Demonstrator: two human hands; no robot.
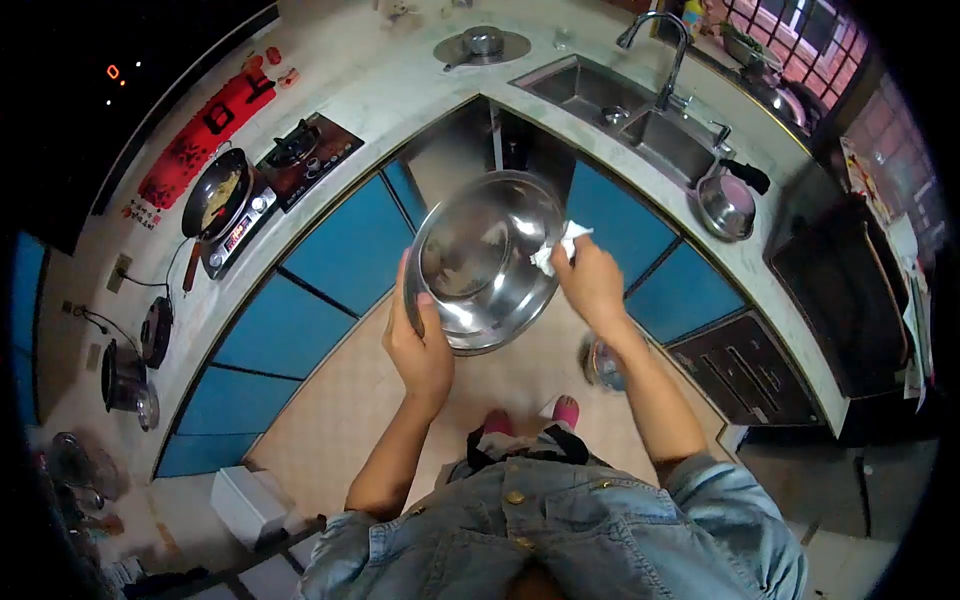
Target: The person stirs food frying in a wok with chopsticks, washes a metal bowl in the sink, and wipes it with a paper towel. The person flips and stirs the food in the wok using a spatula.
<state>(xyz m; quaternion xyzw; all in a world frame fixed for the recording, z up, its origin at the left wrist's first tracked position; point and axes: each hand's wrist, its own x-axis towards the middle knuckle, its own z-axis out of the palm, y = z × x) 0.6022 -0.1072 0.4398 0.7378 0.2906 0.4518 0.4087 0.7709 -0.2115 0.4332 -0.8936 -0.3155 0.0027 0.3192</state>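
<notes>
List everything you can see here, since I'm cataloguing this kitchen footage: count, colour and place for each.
Bowl: one, silver, in the left hand
Crumpled wipe: one, white, at the bowl's right side
Wok: one, black, food inside, on the left cooker
Cooker: one, silvery, left counter
Cooktop: one, dark, beyond the wok
Decoration: one, red, behind the wok
Sink: one, grey, two basins, right counter
Faucet: one, silver, at the sink
Pot: one, silver, near the sink
Cabinet doors: several, blue, under the counters
Box: one, white, lower left
Smaller items: several, too unclear to name
Slippers: two, pink, on the feet
Shirt: one, blue, worn
Hands: left, right
</notes>
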